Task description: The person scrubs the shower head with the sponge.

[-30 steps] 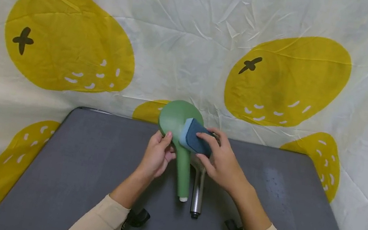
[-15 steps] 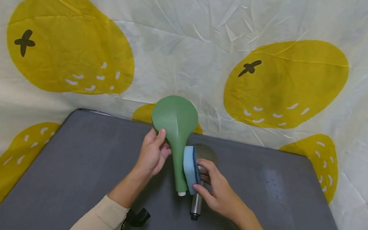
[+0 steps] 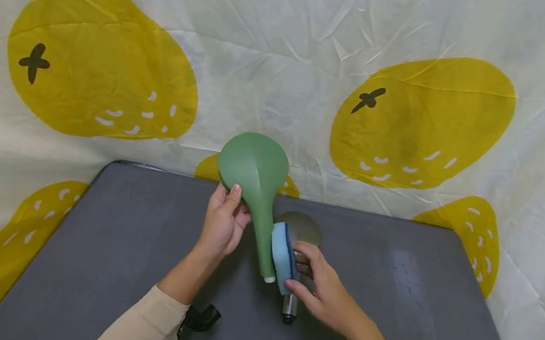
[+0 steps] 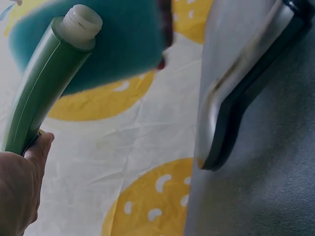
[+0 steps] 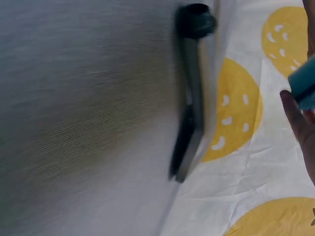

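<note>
In the head view my left hand [image 3: 221,225] holds a green handheld shower head [image 3: 254,164] at the lower left edge of its round head, thumb on top. Its handle slants down to the right and ends in a white threaded tip, clearly seen in the left wrist view as the threaded end [image 4: 81,24]. My right hand [image 3: 330,289] pinches a two-tone blue sponge [image 3: 281,256], its light side against or very near the lower handle. Behind the sponge a silver shower head [image 3: 303,227] lies on the table, partly hidden.
A dark grey table [image 3: 139,244] spreads below the hands. Faint damp marks [image 3: 406,272] show on its right side. Behind it hangs a white cloth [image 3: 278,74] with yellow lemon-like prints. Black straps [image 3: 203,317] sit near the wrists.
The sponge has gone from the green shower head's neck down to its lower handle and turned on edge. My left hand has lifted the shower head slightly up and left. The silver one stays put.
</note>
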A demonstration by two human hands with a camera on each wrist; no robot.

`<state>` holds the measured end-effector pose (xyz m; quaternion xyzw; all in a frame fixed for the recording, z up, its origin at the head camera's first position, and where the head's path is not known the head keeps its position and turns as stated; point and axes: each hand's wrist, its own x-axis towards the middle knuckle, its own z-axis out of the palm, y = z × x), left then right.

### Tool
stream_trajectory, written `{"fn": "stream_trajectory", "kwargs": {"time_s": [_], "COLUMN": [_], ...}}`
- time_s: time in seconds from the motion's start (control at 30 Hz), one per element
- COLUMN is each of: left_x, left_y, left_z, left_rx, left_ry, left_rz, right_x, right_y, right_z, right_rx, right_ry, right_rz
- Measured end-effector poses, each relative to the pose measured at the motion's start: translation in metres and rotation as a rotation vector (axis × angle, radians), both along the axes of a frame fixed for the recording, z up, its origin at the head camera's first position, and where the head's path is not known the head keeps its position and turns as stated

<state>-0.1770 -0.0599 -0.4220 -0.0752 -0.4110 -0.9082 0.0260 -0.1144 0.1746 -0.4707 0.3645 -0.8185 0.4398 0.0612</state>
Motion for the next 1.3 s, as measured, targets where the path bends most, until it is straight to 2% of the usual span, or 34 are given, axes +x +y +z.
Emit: {"fn": "stream_trajectory", "kwargs": {"time_s": [0.13, 0.23, 0.37, 0.57, 0.67, 0.93, 1.1, 1.13, 1.2, 1.3], "left_x": [0.003, 0.004, -0.001, -0.005, -0.006, -0.009, -0.007, -0.007, -0.007, -0.009], "left_y": [0.003, 0.003, 0.001, -0.003, -0.003, 0.001, 0.002, 0.002, 0.002, 0.001], "left_z": [-0.002, -0.005, -0.007, -0.006, -0.006, -0.014, -0.016, -0.016, -0.015, -0.012], "left_rx": [-0.034, -0.044, -0.028, -0.007, -0.017, -0.153, -0.211, -0.218, -0.229, -0.226], "left_ry": [0.008, 0.012, -0.009, -0.066, -0.081, -0.166, -0.194, -0.202, -0.214, -0.234], "left_rz": [-0.001, 0.009, 0.042, 0.089, 0.108, 0.174, 0.167, 0.163, 0.155, 0.139], "right_x": [-0.01, -0.012, -0.009, 0.005, 0.006, 0.01, 0.016, 0.017, 0.019, 0.019], "right_y": [-0.01, -0.013, -0.009, 0.009, 0.015, 0.004, -0.016, -0.02, -0.024, -0.022], "right_z": [0.005, 0.006, 0.003, -0.014, -0.016, 0.004, 0.015, 0.017, 0.021, 0.023], "right_rx": [-0.041, -0.056, -0.047, -0.033, -0.014, 0.217, 0.416, 0.452, 0.496, 0.478], "right_ry": [0.001, 0.007, 0.069, 0.105, 0.216, 0.697, 0.856, 0.868, 0.836, 0.69], "right_rz": [-0.06, -0.071, -0.032, 0.063, 0.071, -0.024, -0.015, -0.008, 0.009, 0.019]}}
